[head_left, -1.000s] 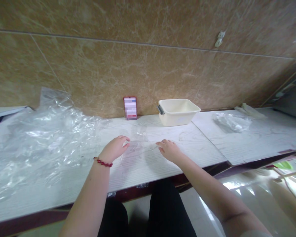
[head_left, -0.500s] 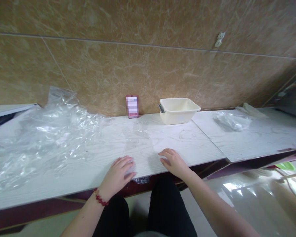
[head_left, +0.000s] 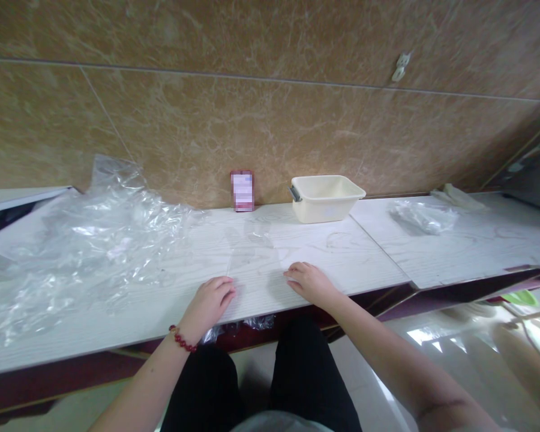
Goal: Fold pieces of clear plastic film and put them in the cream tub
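A thin clear plastic bag [head_left: 254, 255] lies flat on the white wood-grain table [head_left: 342, 264], its edges faint against the surface. At its near left corner is my left hand [head_left: 210, 302], with a red bead bracelet at the wrist; thumb and fingers are pinched together on the film. My right hand [head_left: 309, 283] closes its fingertips on the bag's near right edge. Just how much film lies between the fingers is hard to see. Beyond the bag, a small red-framed card [head_left: 243, 192] with blurred print leans on the wall.
A cream plastic basin [head_left: 326, 207] with a grey handle stands by the wall. Crumpled clear plastic bags [head_left: 103, 240] are heaped on the left. Another clear bundle [head_left: 425, 217] and a pale cloth-like item [head_left: 459, 197] lie on the right. Below the tabletop is a dark red shelf edge [head_left: 252, 339].
Both hands have moved slightly away from me along the bag's sides. Their spread fingers have drawn together at its edges. The view has shifted a little.
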### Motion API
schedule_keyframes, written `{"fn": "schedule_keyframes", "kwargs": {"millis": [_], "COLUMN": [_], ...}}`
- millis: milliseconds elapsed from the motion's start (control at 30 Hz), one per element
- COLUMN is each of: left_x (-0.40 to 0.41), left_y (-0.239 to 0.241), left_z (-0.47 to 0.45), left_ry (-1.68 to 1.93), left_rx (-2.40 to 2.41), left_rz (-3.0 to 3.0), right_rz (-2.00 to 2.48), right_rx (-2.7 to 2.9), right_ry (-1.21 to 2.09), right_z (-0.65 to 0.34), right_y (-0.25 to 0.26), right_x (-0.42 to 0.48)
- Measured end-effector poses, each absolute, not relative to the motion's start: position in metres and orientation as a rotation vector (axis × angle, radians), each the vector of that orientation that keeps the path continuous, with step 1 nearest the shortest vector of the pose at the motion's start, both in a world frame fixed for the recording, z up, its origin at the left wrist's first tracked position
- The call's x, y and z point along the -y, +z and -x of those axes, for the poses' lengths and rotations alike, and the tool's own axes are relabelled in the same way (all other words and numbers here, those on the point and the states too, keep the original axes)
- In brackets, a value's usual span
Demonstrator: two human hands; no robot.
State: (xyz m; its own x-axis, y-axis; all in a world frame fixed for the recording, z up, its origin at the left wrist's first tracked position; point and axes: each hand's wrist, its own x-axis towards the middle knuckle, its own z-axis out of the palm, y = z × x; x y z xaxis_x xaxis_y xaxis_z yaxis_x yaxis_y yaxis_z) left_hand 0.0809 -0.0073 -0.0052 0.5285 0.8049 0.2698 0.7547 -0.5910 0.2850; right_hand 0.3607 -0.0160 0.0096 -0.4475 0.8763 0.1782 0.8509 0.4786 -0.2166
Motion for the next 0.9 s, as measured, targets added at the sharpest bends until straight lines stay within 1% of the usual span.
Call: {"fn": "schedule_keyframes", "kwargs": {"millis": [300,467,600,767,900], "left_x": [0.008,0.016,0.028,0.034,0.026], "left_y": [0.004,0.018,0.025,0.012,0.002], "left_z": [-0.087,-0.085,-0.08,-0.069,-0.064], "left_ry": [0.787,0.803,0.786,0.737,0.77], "left_rx": [-1.341,-1.31,-1.26,-1.213,-1.273], "left_rz": [-2.379,-2.277,-2.245,-2.347,-2.49], "right_rz": [1.386,1.323,1.208,0.925,0.828], "right_rx": [2.376,2.385,2.556,2.712,2.692], "right_ry": [0.165,0.192,0.258,0.345,0.446], "right_z": [-0.354,-0.35,-0.347,-0.341,-0.342], "right_y": [0.008,0.0,-0.004,0.001,0.009], "right_x": [0.015,-0.006,-0.033,-0.047,-0.035]}}
